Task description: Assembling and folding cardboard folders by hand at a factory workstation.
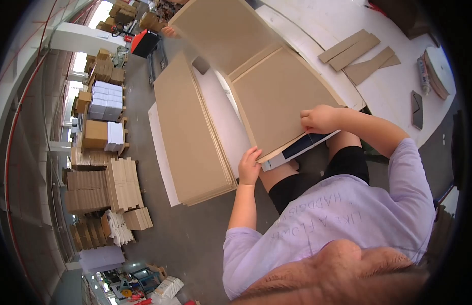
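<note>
A large brown cardboard sheet [281,94] lies in front of me, with layers showing beneath its near edge. My left hand [249,166] grips the near left corner of this sheet, thumb and fingers closed round the edge. Farther right along the same edge, my right hand [321,119] is closed with its fingertips bunched together; a thin dark line runs down from them, and what they pinch is too small to tell. Under the near edge shows a dark blue and white printed piece [302,146]. Beyond, another brown board [220,30] stands tilted up.
To the left is a stack of brown boards [190,132]. Cardboard strips [350,48], a tube [424,76], a white roll [436,71] and a dark phone-like slab [416,109] lie on the white table [388,96]. Another person's hand [170,31] is beside the tilted board.
</note>
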`<state>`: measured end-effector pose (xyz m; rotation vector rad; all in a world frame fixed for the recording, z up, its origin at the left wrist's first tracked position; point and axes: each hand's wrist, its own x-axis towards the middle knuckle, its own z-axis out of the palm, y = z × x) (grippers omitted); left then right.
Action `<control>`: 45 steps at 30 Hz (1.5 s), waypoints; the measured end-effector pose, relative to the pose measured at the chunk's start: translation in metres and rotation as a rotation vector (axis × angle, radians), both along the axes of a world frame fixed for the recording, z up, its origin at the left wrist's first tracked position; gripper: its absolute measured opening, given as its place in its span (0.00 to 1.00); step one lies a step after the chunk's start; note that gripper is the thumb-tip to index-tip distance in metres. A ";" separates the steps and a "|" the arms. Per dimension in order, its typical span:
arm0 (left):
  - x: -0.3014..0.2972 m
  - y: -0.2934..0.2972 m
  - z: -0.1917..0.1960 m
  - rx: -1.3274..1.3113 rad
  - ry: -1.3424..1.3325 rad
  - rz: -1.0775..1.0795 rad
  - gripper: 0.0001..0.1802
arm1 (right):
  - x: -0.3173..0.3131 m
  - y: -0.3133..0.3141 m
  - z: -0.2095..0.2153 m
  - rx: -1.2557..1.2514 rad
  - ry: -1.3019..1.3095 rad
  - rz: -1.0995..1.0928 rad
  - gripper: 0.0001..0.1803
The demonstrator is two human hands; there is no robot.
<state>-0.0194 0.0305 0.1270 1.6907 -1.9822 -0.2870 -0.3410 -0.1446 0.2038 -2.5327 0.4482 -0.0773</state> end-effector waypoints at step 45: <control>0.049 -0.119 0.078 -0.833 0.609 0.085 0.06 | -0.104 -0.119 -0.002 -0.115 -0.960 -0.547 0.06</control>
